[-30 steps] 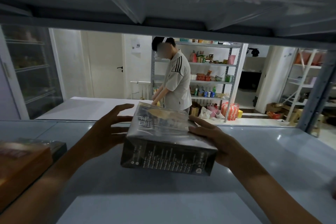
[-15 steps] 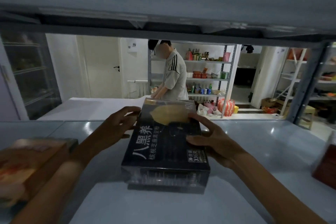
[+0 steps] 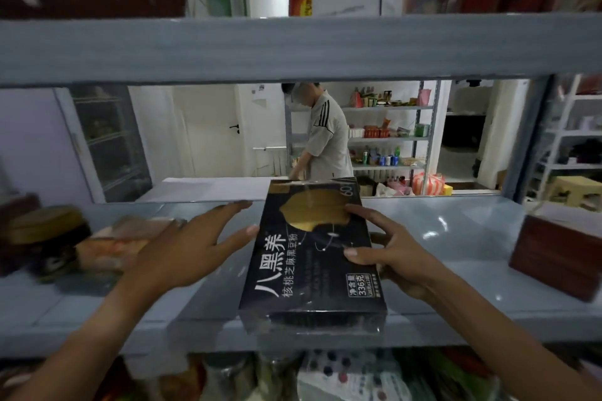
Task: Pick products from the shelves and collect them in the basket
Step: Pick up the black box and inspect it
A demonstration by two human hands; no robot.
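On the grey shelf, flat: black shrink-wrapped box, near end overhanging the front edge. Right hand gripping its right side, thumb on top. Left hand just beside the left edge, fingers spread, holding nothing.

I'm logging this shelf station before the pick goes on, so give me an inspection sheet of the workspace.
Surface: grey metal shelf, glossy.
Job's things: black flat carton with gold leaf print lying at the shelf's front edge; no basket in view.
Clutter: dark red box at right; blurred orange packet at left.
Grippers: right hand grips the carton; left hand open beside it.
Cables: nothing seen.
Surroundings: a person in a grey shirt before stocked racks.
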